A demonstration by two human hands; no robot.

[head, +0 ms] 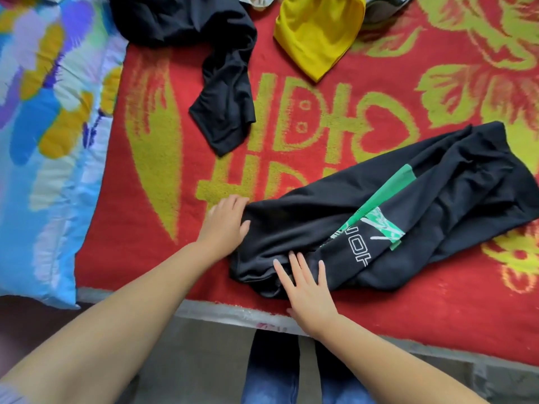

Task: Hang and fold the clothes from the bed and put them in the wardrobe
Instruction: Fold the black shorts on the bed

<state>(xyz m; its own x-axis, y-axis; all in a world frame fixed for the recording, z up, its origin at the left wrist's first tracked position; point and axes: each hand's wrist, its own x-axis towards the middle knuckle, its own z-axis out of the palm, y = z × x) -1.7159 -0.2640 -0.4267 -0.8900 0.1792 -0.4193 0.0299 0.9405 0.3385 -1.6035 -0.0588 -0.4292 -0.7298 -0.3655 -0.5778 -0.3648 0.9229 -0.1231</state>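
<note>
At the far left a blue patterned pillow (43, 147) is lying along the side of the bed, touching the red and yellow blanket (291, 141) that is covering the mattress. Moving right, a plain black garment (221, 91) is sprawling loose near the top of the blanket, one end trailing down toward the middle, not yet folded. Below it the left hand (226, 221) is resting at the left end of the black garment with the green panel (393, 217); its fingers are curling round that edge with the thumb on top of the cloth, so it seems to be gripping the fabric. Just to the right and nearer the bed's edge, the right hand (306, 284) is lying flat with its fingers straight and spread, pressing down on the same garment and holding nothing. That garment is stretching away to the right across the blanket in a long, narrow, wrinkled band, its white lettering showing near the green patch. Farther up and right of the plain black piece, a yellow garment (318, 30) is sitting crumpled at the top, well apart from both hands. Judging from this, the folding step is under way on the green-panelled piece: it is looking already doubled lengthwise and is being smoothed. The next move is probably calling for lifting the gripped left end and carrying it over toward the right end to halve the length, while the flat hand is pinning the crease. No wardrobe is showing here.
</note>
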